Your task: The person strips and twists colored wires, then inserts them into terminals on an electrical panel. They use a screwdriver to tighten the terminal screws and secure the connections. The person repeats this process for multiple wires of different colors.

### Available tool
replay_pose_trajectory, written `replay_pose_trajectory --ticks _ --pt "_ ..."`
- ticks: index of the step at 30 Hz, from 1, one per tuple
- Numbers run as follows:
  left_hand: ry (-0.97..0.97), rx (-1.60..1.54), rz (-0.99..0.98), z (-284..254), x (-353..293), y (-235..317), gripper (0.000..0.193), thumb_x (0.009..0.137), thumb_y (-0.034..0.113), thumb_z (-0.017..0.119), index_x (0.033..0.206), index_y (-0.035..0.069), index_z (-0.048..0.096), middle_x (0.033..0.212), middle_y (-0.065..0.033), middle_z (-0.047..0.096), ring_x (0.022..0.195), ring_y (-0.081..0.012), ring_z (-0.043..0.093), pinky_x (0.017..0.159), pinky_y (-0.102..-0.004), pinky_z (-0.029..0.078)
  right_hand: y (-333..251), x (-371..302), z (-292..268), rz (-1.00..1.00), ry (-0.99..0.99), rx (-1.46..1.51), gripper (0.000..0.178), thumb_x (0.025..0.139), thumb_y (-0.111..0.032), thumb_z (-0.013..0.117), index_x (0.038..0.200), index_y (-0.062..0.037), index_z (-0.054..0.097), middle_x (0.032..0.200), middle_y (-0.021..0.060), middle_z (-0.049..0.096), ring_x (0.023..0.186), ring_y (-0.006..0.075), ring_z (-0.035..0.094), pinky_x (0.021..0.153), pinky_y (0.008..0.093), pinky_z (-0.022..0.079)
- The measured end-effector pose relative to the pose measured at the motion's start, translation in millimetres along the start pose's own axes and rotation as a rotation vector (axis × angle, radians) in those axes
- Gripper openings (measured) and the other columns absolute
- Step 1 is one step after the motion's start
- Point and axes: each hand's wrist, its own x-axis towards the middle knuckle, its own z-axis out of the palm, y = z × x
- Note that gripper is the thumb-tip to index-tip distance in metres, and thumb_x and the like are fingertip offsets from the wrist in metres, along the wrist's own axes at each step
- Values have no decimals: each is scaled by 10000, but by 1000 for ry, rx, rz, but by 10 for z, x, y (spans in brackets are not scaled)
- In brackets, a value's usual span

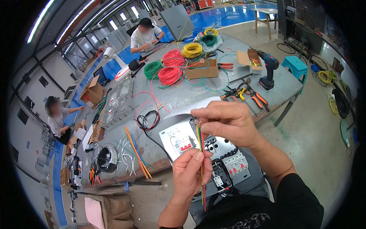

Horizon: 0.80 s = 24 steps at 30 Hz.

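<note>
A small bundle of red, green and yellow wires (201, 143) hangs upright in front of me. My left hand (189, 168) is closed round its middle, and the lower ends trail below the fist. Higher up, my right hand (230, 121) pinches at the top, where the bare copper ends (197, 123) look curled. Beneath the hands lies a pale metal mounting plate (169, 134) carrying circuit breakers with red switches (185, 146). More breakers (236, 165) and a black component with wiring (221, 175) sit nearer to me, partly behind my hands.
On the metal table (146, 126) lie red wire coils (173, 58), a yellow coil (191, 50), a cardboard box (202, 70), pliers (261, 100) and a cordless drill (269, 68). Cut wires (137, 152) lie at left. Two people (145, 34) work across and left. A turquoise stool (295, 68) stands at right.
</note>
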Motion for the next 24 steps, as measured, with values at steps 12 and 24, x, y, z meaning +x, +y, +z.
replay_pose_trajectory --ticks 12,24 --pt "-1 11 -5 -51 -14 -51 296 1111 182 599 1196 -82 703 810 -106 682 536 -116 538 475 -249 424 -108 46 -165 19 -114 -101 259 899 -14 806 1152 40 792 868 104 763 752 143 725 659 280 527" --pt "-28 -63 -116 -125 -1 -50 290 1093 203 620 1153 -69 703 818 -104 673 541 -115 525 474 -257 410 -191 80 -241 -120 -187 -369 240 866 -100 859 1079 -3 808 864 105 771 737 205 728 656 317 534"
